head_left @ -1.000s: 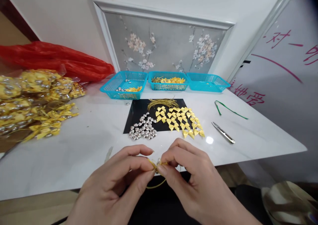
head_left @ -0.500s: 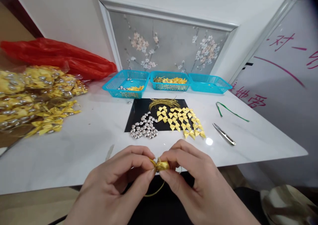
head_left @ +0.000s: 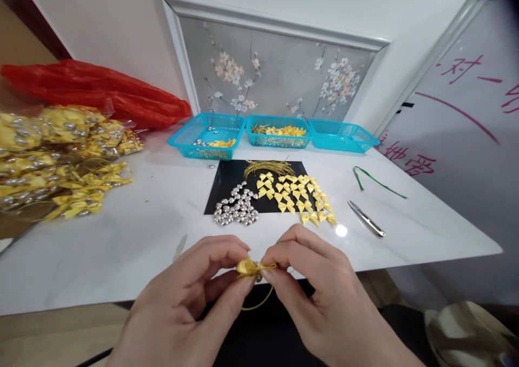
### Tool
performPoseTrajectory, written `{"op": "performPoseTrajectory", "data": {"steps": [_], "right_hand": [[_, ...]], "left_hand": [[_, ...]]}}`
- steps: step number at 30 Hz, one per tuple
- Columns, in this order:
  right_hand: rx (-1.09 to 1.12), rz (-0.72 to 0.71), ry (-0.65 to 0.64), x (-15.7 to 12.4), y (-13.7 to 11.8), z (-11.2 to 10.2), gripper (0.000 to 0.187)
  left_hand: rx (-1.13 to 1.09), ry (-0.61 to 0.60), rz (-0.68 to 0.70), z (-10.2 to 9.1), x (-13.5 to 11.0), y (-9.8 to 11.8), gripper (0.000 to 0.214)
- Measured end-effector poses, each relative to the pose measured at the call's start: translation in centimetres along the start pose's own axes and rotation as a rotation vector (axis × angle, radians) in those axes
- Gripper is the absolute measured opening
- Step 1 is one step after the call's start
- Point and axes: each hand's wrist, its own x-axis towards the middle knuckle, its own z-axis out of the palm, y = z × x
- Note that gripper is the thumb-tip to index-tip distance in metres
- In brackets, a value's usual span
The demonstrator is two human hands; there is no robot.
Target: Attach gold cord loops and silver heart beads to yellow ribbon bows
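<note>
My left hand (head_left: 190, 302) and my right hand (head_left: 320, 297) meet at the near edge of the white table (head_left: 133, 237). Both pinch a small yellow ribbon bow (head_left: 248, 268) between thumb and forefinger. A thin gold cord (head_left: 259, 301) loops down from the bow below my fingers. Beyond my hands lies a black mat (head_left: 225, 180) with a heap of silver heart beads (head_left: 236, 209), several yellow bows (head_left: 298, 194) and a bundle of gold cords (head_left: 267, 167).
Three turquoise baskets (head_left: 275, 132) line the back wall, two holding yellow pieces. Bags of finished yellow bows (head_left: 48, 151) and a red plastic bag (head_left: 93, 88) fill the left side. Small snips (head_left: 366, 219) and a green ribbon strip (head_left: 375, 181) lie at right.
The bow has turned between my fingertips, its loop now showing on the left-hand side. My hands stayed at the table edge; the view shifted slightly.
</note>
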Motion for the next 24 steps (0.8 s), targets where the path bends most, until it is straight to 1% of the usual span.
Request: {"op": "performPoseTrajectory", "data": {"steps": [3, 6, 9, 14, 17, 20, 22, 24], "right_hand": [[0.001, -0.005, 0.02, 0.0, 0.0, 0.1, 0.017], [-0.006, -0.025, 0.038, -0.1, 0.0, 0.1, 0.016], [-0.018, -0.033, 0.048, -0.2, -0.1, 0.0, 0.016], [-0.022, -0.01, 0.039, -0.2, -0.2, -0.1, 0.017], [0.0, 0.011, 0.029, -0.1, -0.2, -0.3, 0.017], [0.041, 0.053, 0.004, 0.0, -0.1, -0.4, 0.017], [0.054, 0.08, -0.006, 0.0, 0.1, -0.4, 0.017], [0.053, 0.098, -0.019, 0.1, 0.2, -0.4, 0.016]], "left_hand": [[-0.064, -0.003, -0.072, -0.1, 0.0, -0.6, 0.027], [-0.036, -0.017, -0.083, -0.1, 0.1, -0.5, 0.02], [0.021, 0.001, -0.066, 0.0, 0.1, -0.1, 0.016], [0.106, 0.023, 0.002, 0.2, 0.3, 0.7, 0.011], [0.101, -0.037, 0.01, -0.1, 0.7, 0.9, 0.005], [0.0, -0.136, -0.069, -0.4, 1.2, 0.5, 0.007], [-0.072, -0.165, -0.119, -0.5, 1.3, 0.2, 0.005], [-0.141, -0.158, -0.146, -0.5, 1.4, -0.1, 0.006]]}}
